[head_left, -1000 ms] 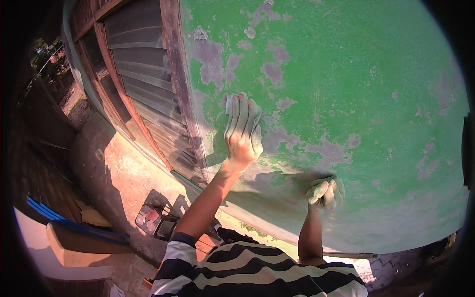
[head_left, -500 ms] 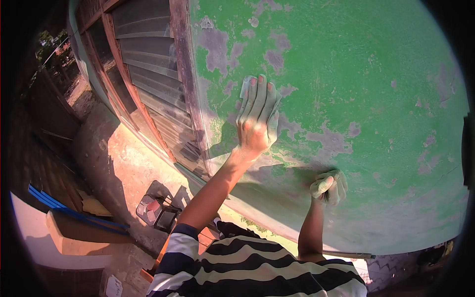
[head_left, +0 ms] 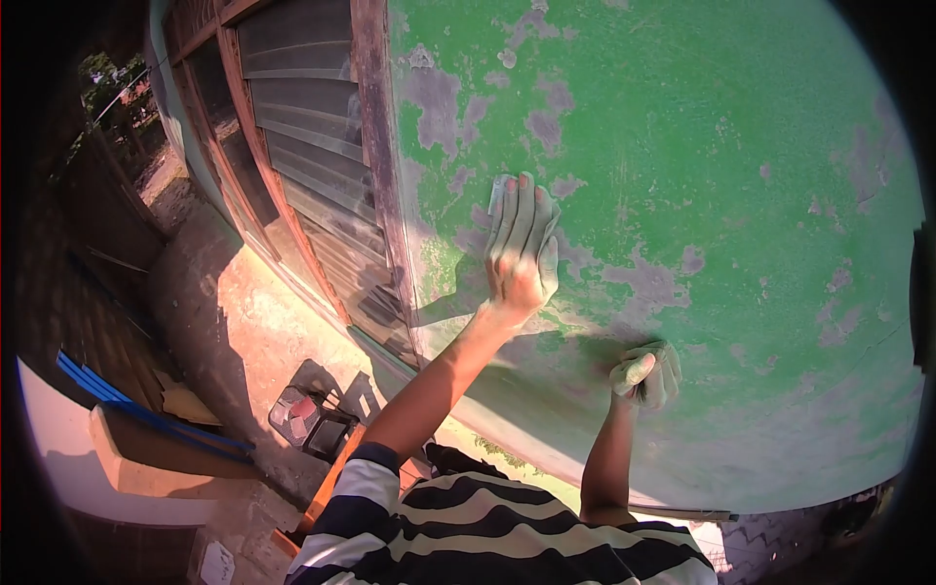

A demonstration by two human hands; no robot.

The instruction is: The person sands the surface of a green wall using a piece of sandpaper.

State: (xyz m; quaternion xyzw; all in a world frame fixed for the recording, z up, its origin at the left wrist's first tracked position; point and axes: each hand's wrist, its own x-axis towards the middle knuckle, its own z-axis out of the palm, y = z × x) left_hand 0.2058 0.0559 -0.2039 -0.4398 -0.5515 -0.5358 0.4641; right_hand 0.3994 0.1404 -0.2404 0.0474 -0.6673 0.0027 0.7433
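Observation:
My left hand (head_left: 522,258) lies flat on the green wall (head_left: 741,195), its dusty fingers stretched upward. Beneath it is a thin, pale sheet that looks like sandpaper (head_left: 497,192); only its edges show beside the fingers, and the palm covers the rest. Lower on the wall, to the right, my right hand (head_left: 648,373) is closed with the thumb folded over the curled fingers. It is coated in pale dust and rests at the wall. Whatever is inside it, if anything, is hidden. Grey-purple bare patches (head_left: 648,283) show through the paint around both hands.
A wooden-framed louvred window (head_left: 312,146) borders the wall on the left. On the ground below stands a dark chair-like item (head_left: 310,414) with reddish pieces on it. An orange wooden piece (head_left: 336,478) is near my left elbow. Blue pipes (head_left: 146,409) lie at the far left.
My left hand has slid a little downward and right over the wall, with the sheet under it. The right hand stays at about the same place. The view has shifted slightly.

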